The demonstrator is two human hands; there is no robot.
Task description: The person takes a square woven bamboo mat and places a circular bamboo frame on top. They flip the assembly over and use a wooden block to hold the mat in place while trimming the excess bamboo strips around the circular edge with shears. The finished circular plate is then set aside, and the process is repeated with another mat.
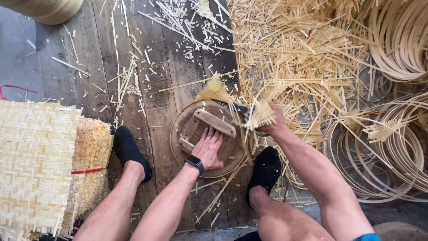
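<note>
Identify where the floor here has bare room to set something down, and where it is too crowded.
Barest: the grey floor at upper left, beside the wooden planks, and the planks between woven mats and round wooden form. Crowded: the offcut heap and the coiled hoops, right.

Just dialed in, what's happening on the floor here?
A seated person presses the left hand flat on a round wooden form that lies over a woven bamboo mat on the plank floor. The right hand works shears at the form's edge, where mat strips stick out. Cut bamboo scraps pile up to the right, beside coiled bamboo hoops; stacked woven mats sit left.
</note>
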